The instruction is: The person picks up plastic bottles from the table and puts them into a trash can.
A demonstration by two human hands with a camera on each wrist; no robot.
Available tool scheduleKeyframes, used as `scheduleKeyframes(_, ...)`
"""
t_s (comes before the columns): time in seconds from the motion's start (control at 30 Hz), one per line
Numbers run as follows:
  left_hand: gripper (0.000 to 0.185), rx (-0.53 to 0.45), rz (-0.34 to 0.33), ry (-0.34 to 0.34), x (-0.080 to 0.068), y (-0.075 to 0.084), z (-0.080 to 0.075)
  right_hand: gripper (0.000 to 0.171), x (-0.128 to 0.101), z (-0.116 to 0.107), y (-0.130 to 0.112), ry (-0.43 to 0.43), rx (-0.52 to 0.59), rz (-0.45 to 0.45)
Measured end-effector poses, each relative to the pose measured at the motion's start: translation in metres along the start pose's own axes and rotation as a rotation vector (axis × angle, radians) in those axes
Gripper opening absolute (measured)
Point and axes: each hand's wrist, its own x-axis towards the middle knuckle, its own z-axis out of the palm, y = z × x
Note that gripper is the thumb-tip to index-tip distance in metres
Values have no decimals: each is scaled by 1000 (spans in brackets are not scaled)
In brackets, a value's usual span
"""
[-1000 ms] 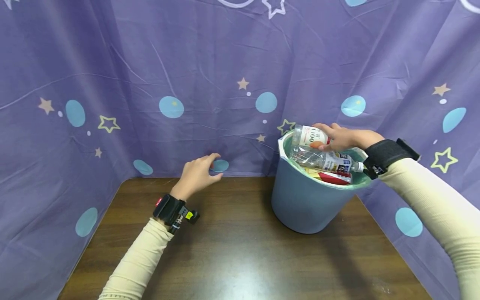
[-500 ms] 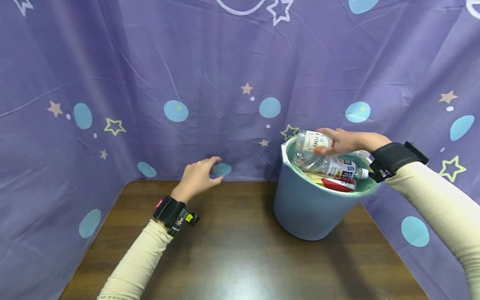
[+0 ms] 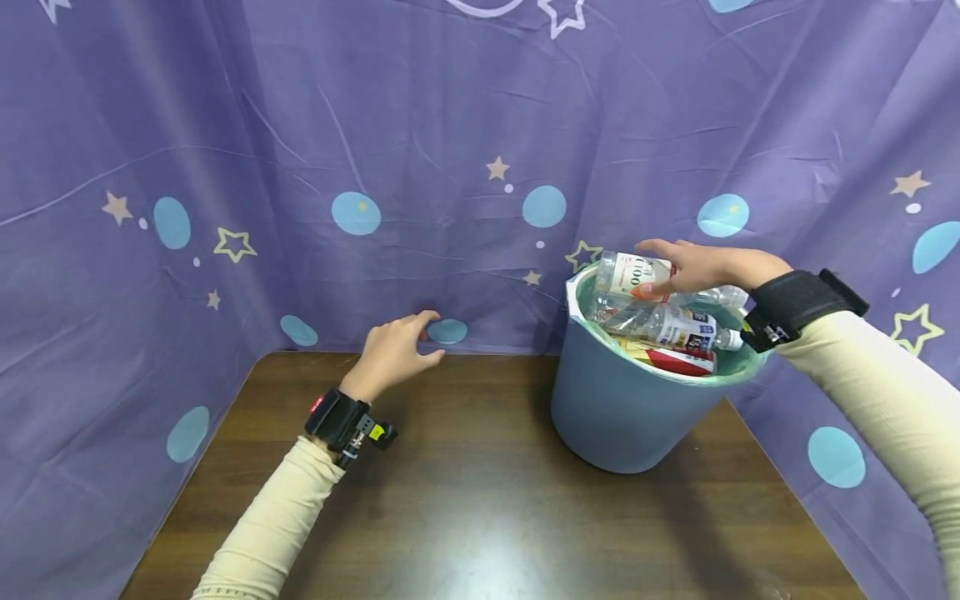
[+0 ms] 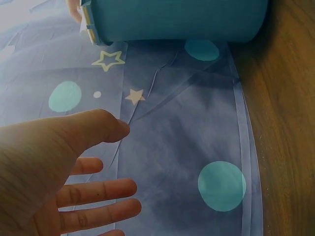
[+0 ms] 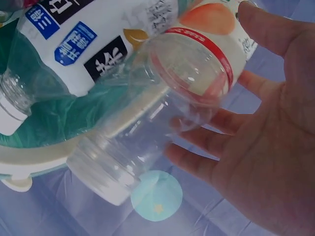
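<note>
Purple star curtain (image 3: pixel 420 125) behind blue bin (image 3: pixel 615 417)

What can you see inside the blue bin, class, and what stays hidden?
Inside the blue bin, a green liner holds two clear plastic bottles lying across the top, with a red package beneath. The right hand touches the upper bottle. Anything deeper is covered.

The clear plastic bottle (image 3: pixel 637 275) with an orange-and-white label lies on its side, just under the right hand's fingers (image 3: pixel 660 248).
</note>
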Motion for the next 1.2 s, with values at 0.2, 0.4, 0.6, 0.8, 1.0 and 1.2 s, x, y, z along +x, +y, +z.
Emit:
scheduleKeyframes(0.2,57,11,1,-2,-1,0,1,80,-4,-8,1,17,-19,-5)
scheduleKeyframes(0.4,57,20,4,-10,-2,-1,3,78,-5,-10,0,20,-16,-10)
scheduleKeyframes(0.6,56,10,1,20,-1,-3,3,77,-4,-20,-10,83,-61,-10)
scheduleKeyframes(0.8,60,12,-16,24,5,-5,-10,72,0,-31,-44,260,-59,-48)
scheduleKeyframes(1.0,65,-4,-34,33,22,-2,-32,64,10,-39,-89,456,40,-88)
scheduleKeyframes(1.2,71,-39,-48,66,44,2,-41,59,34,-27,-129,601,174,-104)
